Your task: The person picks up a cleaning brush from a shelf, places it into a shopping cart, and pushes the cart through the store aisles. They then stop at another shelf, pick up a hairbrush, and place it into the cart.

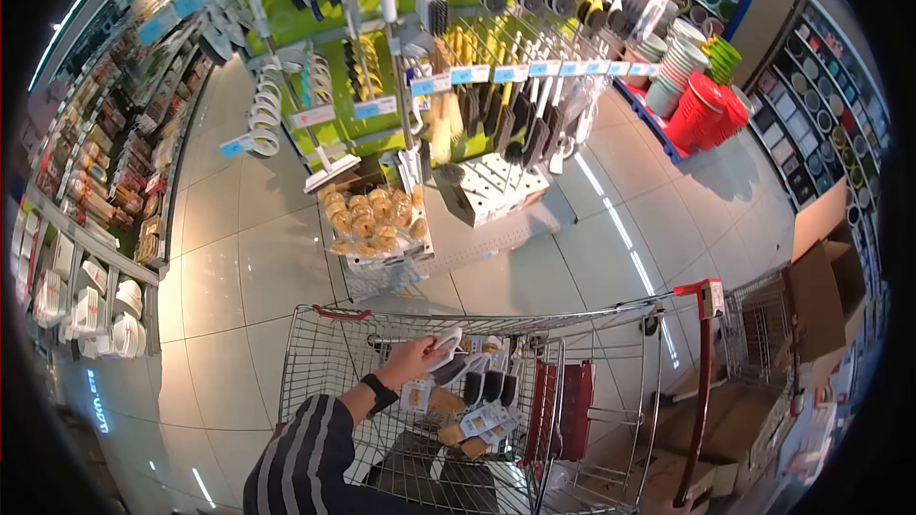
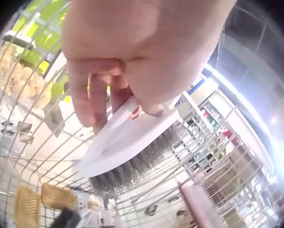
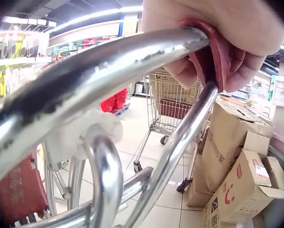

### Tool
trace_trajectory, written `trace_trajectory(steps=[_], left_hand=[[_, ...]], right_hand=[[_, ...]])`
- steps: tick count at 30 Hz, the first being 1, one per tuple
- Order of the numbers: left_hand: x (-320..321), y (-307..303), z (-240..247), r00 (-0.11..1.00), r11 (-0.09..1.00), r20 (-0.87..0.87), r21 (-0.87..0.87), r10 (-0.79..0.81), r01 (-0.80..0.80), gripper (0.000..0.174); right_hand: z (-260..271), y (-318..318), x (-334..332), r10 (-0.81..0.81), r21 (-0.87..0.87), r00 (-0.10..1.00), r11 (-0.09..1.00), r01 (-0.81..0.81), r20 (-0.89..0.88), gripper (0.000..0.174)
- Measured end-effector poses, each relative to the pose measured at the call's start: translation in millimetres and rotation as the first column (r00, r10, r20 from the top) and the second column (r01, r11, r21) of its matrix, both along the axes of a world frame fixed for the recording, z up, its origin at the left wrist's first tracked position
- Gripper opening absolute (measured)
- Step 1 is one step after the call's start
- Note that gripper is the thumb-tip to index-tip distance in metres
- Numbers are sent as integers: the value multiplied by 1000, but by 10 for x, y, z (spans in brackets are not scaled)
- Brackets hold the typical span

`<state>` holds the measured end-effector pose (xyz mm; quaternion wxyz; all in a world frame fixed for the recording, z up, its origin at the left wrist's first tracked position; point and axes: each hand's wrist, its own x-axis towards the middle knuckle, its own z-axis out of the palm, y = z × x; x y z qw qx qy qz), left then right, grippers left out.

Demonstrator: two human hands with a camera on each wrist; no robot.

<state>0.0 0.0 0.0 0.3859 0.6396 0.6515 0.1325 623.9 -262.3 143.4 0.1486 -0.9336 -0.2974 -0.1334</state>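
My left hand (image 1: 410, 364) is over the shopping cart's wire basket (image 1: 310, 353). Its fingers and thumb pinch the looped white handle of a scrub brush (image 2: 127, 142), whose grey bristles face down in the left wrist view. Below it in the basket lie several dark-headed brushes (image 1: 491, 384) with white handles, and wooden brushes (image 2: 27, 206) with tan bristles. In the right wrist view my right hand (image 3: 218, 28) grips the cart's red handle (image 3: 218, 57), fingers wrapped around it where the chrome frame (image 3: 180, 137) meets it.
Ahead stands a rack hung with long-handled brushes (image 1: 515, 114), with bagged tan items (image 1: 372, 215) at its foot. Red buckets (image 1: 701, 114) are stacked behind. To the right are cardboard boxes (image 3: 246, 185) and another cart (image 3: 172, 104). Shelves (image 1: 105, 172) line the left side.
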Motion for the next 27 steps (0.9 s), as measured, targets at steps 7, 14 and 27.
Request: trace_trajectory(steps=[7,14,27], left_hand=[[-581,594,1766,851,895,475,245,223,-372,26],[-1484,1873,3349,831,572,457,607,317,-552,29],[-1878,2594,4308,725,479,556,546,406,-687,31]], right_hand=[[490,567,-213,69,-75,994,995,-63,85,25],[209,1222,219,139,65,979,987,-150,146,25],[306,2183,203,153,66,985,985,-158,76,28]])
